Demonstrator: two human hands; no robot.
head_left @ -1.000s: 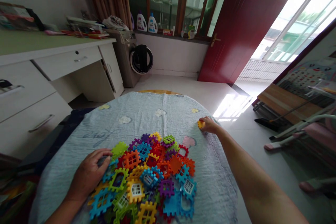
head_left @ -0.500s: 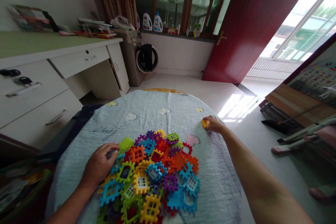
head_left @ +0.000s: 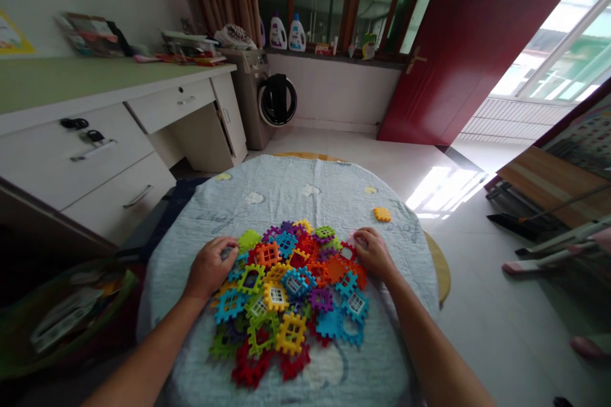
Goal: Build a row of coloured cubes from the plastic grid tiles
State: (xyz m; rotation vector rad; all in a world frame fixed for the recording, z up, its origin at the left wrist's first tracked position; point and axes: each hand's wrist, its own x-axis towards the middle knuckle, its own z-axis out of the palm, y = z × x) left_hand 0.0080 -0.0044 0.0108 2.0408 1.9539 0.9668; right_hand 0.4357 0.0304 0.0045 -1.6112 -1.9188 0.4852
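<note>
A heap of colourful square plastic interlocking tiles (head_left: 291, 286) lies on a round table under a pale blue quilted cloth (head_left: 296, 194). My left hand (head_left: 210, 267) rests palm down on the heap's left edge, fingers curled over tiles there. At the heap's right edge my right hand (head_left: 372, 253) touches the tiles with bent fingers; whether it holds one is hidden. A single orange tile (head_left: 382, 213) lies alone on the cloth, beyond my right hand near the table's right rim.
A white desk with drawers (head_left: 95, 140) stands to the left, a washing machine (head_left: 267, 98) behind it. Detergent bottles (head_left: 289, 35) line the window sill. A red door (head_left: 453, 44) stands open at the right. Tiled floor surrounds the table.
My right hand let go of the orange tile near the right rim and drew back to the heap's right edge. The camera view shifted left. My left hand stayed on the heap.
</note>
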